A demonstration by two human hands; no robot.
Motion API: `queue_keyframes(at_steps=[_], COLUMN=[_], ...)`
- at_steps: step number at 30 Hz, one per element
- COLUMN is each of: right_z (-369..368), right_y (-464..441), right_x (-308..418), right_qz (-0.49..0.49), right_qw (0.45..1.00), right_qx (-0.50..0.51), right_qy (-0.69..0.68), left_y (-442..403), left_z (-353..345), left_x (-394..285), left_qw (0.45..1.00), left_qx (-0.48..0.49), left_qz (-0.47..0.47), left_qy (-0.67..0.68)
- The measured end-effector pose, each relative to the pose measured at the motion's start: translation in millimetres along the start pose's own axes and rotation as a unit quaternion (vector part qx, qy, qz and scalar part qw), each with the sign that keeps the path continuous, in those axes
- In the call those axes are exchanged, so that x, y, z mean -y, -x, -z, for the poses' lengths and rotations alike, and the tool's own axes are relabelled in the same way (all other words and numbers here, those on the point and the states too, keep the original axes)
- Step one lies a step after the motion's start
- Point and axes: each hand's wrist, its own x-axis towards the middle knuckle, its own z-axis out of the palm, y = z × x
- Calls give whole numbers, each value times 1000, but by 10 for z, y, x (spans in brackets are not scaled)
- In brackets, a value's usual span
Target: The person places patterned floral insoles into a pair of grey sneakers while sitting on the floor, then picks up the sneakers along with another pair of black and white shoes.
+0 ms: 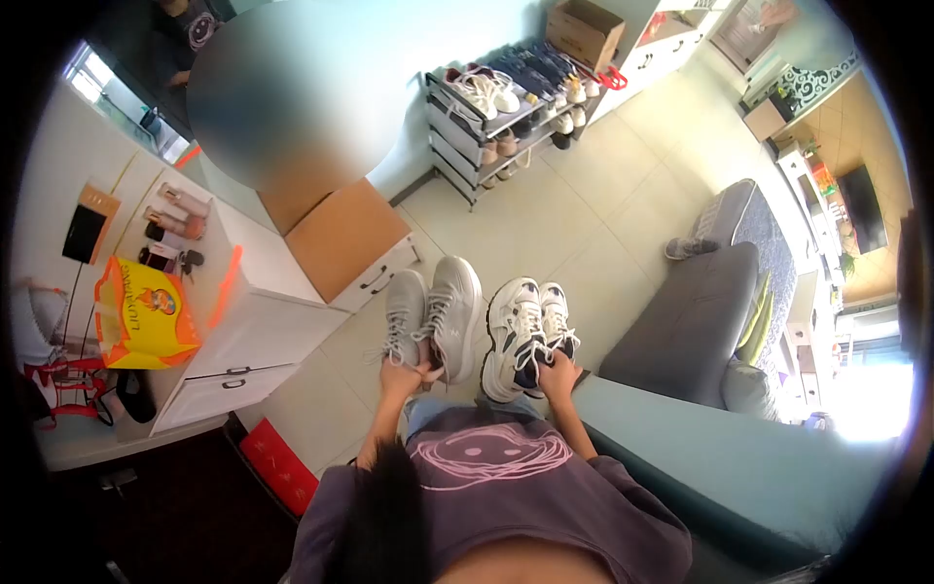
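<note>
My left hand (409, 378) is closed round the heels of a pair of grey sneakers (452, 311), held side by side with toes pointing away from me. My right hand (556, 375) grips a pair of white and dark-blue sneakers (513, 326) by their heel ends. The two pairs hang in front of me over the tiled floor, with a narrow gap between them. Laces dangle from the grey pair near my left fingers. My fingers are partly hidden behind the shoes.
Ahead stands a shoe rack (457, 146) with several pairs on its shelves and a cardboard box (584, 34) behind. A white cabinet (263, 253) with a yellow bag (146, 311) is on the left. To the right are a grey sofa (681, 321) and a single sneaker (691, 248).
</note>
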Motion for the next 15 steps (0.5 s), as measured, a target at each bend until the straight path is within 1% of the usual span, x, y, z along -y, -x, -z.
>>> queue_keyframes(at_steps=[1, 2, 3, 4, 5, 6, 7, 9, 11, 13, 14, 15], right_z=[-47, 116, 131, 141, 127, 77, -82, 40, 317, 439, 491, 601], right_y=[17, -170, -183, -233, -255, -307, -265, -190, -251, -327, -387, -417], right_x=[13, -31, -4, 16, 35, 40, 90, 284, 502, 635, 661, 825], right_qz=[6, 0, -7, -17, -29, -30, -30, -67, -77, -97, -123, -138], right_qw=[1000, 1000, 999, 999, 999, 998, 999, 997, 997, 995, 992, 989], right_qx=[-14, -23, -35, -32, -29, -44, -19, -16, -12, -11, -9, 24], right_qy=[-3, 5, 11, 23, 35, 42, 32, 24, 15, -9, -31, -43], left_y=[-64, -199, -298, -387, -436, -494, -454, -515, -621, -774, -848, -945], left_z=[-30, -149, -180, -245, -278, -234, -69, 208, 524, 730, 789, 907], left_x=[77, -109, -67, -31, 62, 9, 88, 20, -195, -311, -374, -546], left_qw=[1000, 999, 997, 995, 995, 997, 1000, 999, 997, 995, 995, 995], left_qx=[10, 9, 7, -10, -5, -4, -8, 18, 30, 57, 66, 69], left_qz=[0, -38, -78, -96, -100, -71, -19, -17, -13, 6, -16, -40], left_qy=[3, -8, -21, -25, -24, -6, -11, -46, -66, -84, -74, -66])
